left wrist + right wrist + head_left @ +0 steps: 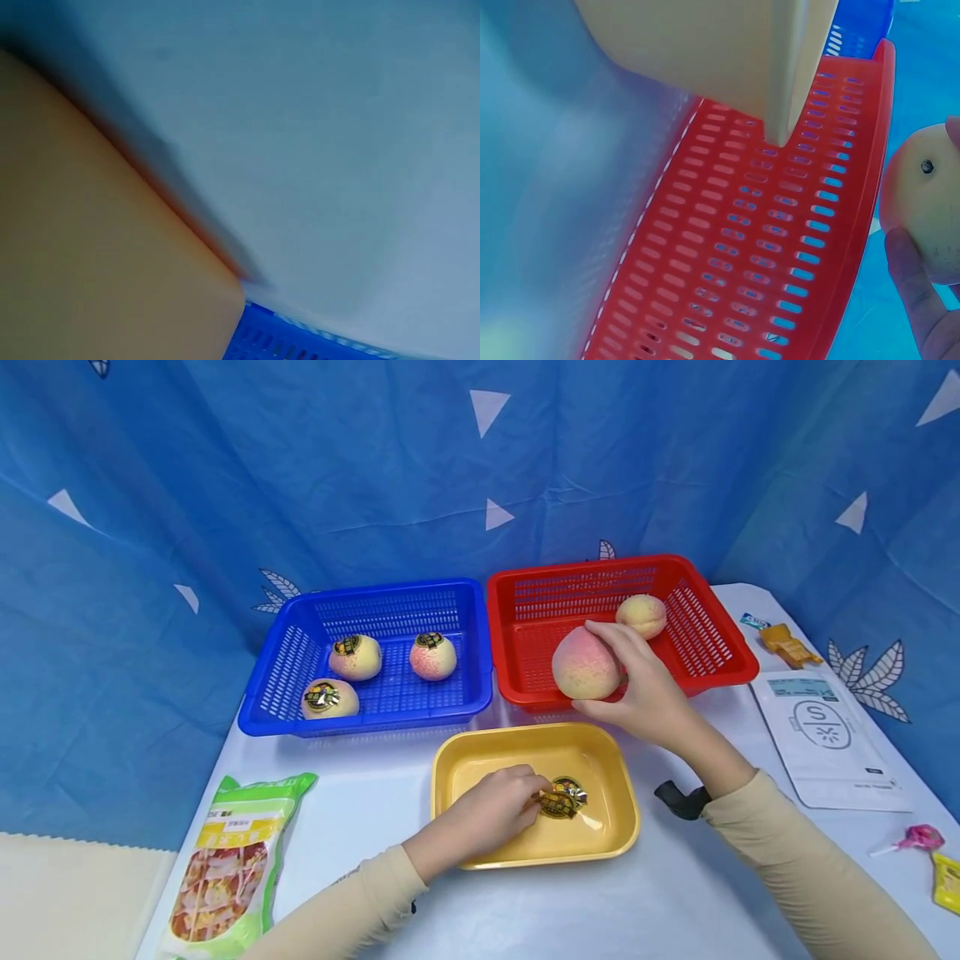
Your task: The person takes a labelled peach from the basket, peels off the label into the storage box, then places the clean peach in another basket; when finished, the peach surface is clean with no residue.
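My right hand (637, 689) grips a pink-and-yellow peach (586, 664) over the front part of the red basket (528, 697). In the right wrist view, the fingers (913, 281) press against the peach's pale side, where a small dark spot shows. My left hand (498, 806) is inside the yellow tray (450, 768), fingertips pinching the edge of a black-and-gold round sticker (557, 806). A second such sticker (573, 790) overlaps it. Another peach (641, 616) sits at the back right of the red basket. The left wrist view shows no fingers.
A blue basket (420, 722) at the left holds three stickered peaches (356, 657). A green food bag (228, 864) lies front left. At the right are a white pouch (828, 739), an orange wrapper (787, 646), a pink lollipop (921, 837) and a yellow packet (947, 881).
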Demonstrator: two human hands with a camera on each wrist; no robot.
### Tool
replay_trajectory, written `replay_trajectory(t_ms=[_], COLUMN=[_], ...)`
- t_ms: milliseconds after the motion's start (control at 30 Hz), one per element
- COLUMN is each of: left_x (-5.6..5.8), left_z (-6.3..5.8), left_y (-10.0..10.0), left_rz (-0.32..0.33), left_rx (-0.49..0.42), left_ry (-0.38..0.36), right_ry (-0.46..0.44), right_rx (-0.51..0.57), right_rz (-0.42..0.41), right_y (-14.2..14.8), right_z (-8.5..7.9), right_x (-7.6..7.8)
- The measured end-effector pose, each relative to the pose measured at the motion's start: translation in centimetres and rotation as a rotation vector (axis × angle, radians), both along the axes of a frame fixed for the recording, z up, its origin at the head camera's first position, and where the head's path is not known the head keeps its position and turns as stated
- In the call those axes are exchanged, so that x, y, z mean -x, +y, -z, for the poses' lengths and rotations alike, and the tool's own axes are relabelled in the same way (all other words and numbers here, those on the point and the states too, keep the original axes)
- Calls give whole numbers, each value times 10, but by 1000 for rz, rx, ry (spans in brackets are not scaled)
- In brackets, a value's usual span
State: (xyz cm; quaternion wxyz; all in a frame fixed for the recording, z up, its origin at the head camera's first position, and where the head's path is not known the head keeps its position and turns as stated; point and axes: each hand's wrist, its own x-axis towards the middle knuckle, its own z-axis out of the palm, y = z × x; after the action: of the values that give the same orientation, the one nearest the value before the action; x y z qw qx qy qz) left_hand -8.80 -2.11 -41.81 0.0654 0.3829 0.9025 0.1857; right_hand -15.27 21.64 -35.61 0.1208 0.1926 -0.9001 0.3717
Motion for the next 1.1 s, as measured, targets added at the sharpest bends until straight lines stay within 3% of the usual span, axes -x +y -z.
replay_trajectory(t_ms=[200,367,467,633,700,767,867,967,1100], left_x=[0,3,9,27,37,48,61,71,78], left_z=[-1,-14,-26,-41,-44,-46,-46,-43,-39], left_y=[2,0,-5,-14,-17,-20,-23,-22,-16], left_rz=[7,-31,-106,-297,-366,-421,-474,-485,-464], left_rx=[24,-16,-90,-262,-298,-300,-265,-233,-213], left_ry=[32,38,98,341,383,358,233,109,65], right_ry=[-9,12,12,-14,-35,-60,-102,-145,-224], right_rx=[-1,1,11,35,38,36,22,-5,-48], right_rz=[15,38,66,122,157,194,244,272,302], right_y=[3,9,16,33,41,49,63,76,88], right_z=[0,0,0,0,-1,-1,0,2,4], right_x=[-1,0,1,5,8,13,21,29,41])
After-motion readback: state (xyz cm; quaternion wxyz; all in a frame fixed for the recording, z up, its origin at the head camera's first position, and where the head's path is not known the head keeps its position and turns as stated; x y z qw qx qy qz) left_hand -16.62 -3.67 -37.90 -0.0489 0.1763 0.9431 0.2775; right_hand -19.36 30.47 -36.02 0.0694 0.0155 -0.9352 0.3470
